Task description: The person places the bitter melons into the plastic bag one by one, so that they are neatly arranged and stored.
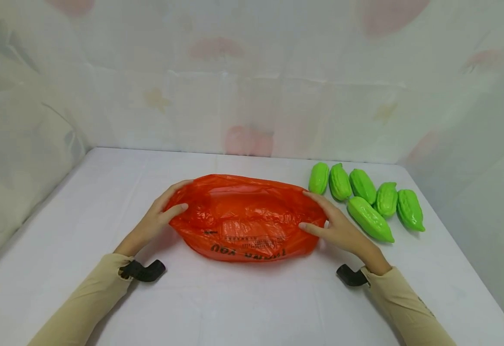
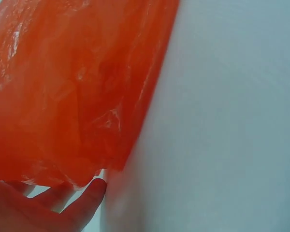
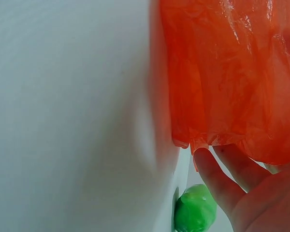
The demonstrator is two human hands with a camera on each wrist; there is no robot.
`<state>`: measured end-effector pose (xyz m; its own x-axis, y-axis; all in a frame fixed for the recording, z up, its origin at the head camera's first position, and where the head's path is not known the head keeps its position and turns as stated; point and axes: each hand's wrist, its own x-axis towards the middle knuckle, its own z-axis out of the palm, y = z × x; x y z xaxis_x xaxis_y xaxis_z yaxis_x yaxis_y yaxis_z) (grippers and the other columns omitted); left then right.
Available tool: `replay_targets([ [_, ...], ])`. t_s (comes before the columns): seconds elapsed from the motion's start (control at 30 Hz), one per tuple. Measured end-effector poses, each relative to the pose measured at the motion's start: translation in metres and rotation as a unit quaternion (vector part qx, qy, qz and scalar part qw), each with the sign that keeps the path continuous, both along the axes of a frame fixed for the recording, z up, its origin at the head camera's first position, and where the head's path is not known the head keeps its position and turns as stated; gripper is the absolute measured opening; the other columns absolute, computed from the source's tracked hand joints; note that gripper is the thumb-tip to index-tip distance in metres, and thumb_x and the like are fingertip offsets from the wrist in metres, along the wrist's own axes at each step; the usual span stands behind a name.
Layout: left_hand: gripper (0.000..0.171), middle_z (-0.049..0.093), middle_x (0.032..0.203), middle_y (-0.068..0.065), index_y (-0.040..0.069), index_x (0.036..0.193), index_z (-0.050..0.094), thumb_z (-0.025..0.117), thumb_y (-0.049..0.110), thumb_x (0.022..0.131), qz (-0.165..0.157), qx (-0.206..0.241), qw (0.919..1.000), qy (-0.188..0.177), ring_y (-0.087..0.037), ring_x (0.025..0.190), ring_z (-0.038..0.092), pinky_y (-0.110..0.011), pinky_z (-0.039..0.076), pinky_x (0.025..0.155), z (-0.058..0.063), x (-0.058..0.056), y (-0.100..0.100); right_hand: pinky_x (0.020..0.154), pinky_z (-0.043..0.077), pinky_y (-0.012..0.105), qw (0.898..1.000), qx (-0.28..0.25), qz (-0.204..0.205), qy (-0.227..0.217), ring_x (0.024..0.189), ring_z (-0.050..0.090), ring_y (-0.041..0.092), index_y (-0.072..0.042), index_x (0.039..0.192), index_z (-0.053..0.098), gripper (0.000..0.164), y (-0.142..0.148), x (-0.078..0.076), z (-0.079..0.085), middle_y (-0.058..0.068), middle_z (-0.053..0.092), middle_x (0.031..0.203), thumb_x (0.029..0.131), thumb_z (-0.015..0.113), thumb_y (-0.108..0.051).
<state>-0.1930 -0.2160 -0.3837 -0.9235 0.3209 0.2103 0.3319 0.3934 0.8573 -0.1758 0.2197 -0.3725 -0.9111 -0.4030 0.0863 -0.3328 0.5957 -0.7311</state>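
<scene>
From my end, the left hand (image 1: 157, 215) has thumb and fingers set apart, straight fingers touching the left end of a red plastic bag (image 1: 245, 202). The right hand (image 1: 337, 227) mirrors it at the bag's other end, also with thumb and fingers apart; I can't tell how firmly either presses. The bag sits between them on the white tabletop (image 1: 252, 307), its upper rim spread wide. On its near side I read dark print, upside down to me: "YOU" is clear, and the word at right looks like "THANK", partly lost in creases. Above it are a printed panel and rows of characters too small for me to make out. At each tan sleeve (image 1: 89, 293) I see a short, bent black piece (image 1: 150, 272). Beyond the right hand lie six green, ridged vegetables (image 1: 371, 219), near the table's far right corner.
</scene>
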Motion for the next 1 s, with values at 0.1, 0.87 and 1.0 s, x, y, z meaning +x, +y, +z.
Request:
replay_targets([
  [0.1,0.053,0.039,0.156,-0.006,0.021,0.152,0.037,0.05,0.014,0.101,0.003,0.0,1.0,0.004,-0.018,0.14,0.038,-0.047,0.032,0.116,0.0,0.001,0.001,0.114,0.029,0.065,1.0,0.0,0.0,0.004,0.148,0.03,0.037,-0.016,0.155,0.031,0.077,-0.001,0.0,-0.002,0.01,0.032,0.161,0.091,0.07,-0.033],
  [0.87,0.049,0.046,0.15,-0.015,0.011,0.147,0.045,0.052,0.005,0.099,0.048,0.056,0.9956,0.058,0.001,0.13,0.046,-0.006,0.038,0.102,-0.009,0.021,0.014,0.112,0.033,0.065,1.0,-0.003,0.009,0.002,0.147,0.03,0.038,-0.017,0.155,0.032,0.078,-0.003,0.0,-0.003,0.012,0.033,0.16,0.09,0.072,-0.032],
  [1.0,0.058,0.039,0.157,-0.01,0.015,0.151,0.041,0.055,0.003,0.096,0.044,0.013,0.9957,0.08,-0.017,0.144,0.037,-0.028,0.033,0.117,-0.009,0.02,0.013,0.113,0.031,0.065,1.0,-0.003,0.013,0.011,0.148,0.029,0.038,-0.015,0.155,0.032,0.077,-0.004,0.0,-0.004,0.014,0.033,0.16,0.09,0.072,-0.03],
])
